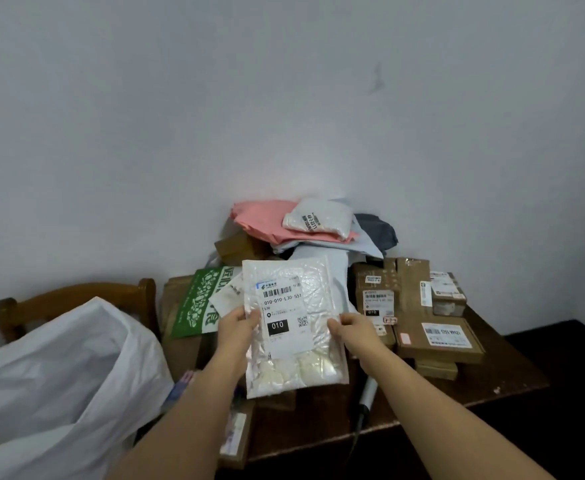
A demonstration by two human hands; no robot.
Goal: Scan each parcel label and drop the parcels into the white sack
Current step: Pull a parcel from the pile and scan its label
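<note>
Both hands hold one parcel up over the wooden table (pixel 513 372): a silvery-white bubble mailer (pixel 293 327) with its printed label (pixel 284 315) turned toward the camera, showing a barcode, the line "010-010-L30-551", a black box reading "010" and a small QR code. The left hand (pixel 237 325) pinches the mailer's left edge with the thumb over the front, and the right hand (pixel 351 327) pinches its right edge the same way, so the mailer hangs upright between them, above the table's near half. To the left of the table, touching its near corner, the white sack (pixel 59 382) slumps open across a wooden chair (pixel 76 296), whose curved backrest shows above it. On the table just below and to the right of the mailer lies a handheld scanner (pixel 367 396), its cord trailing off the near edge. On the table's right side sit brown cardboard boxes (pixel 436 337), stacked and labelled. Against the wall at the table's far side rises a heap of soft bags: a pink poly bag (pixel 260 220) with a small white labelled packet (pixel 319 220) lying on top, and a dark grey bag (pixel 381 230) beside them. On the table's left side, behind the left hand, a green printed bag (pixel 197 303) lies over more brown cartons.
</note>
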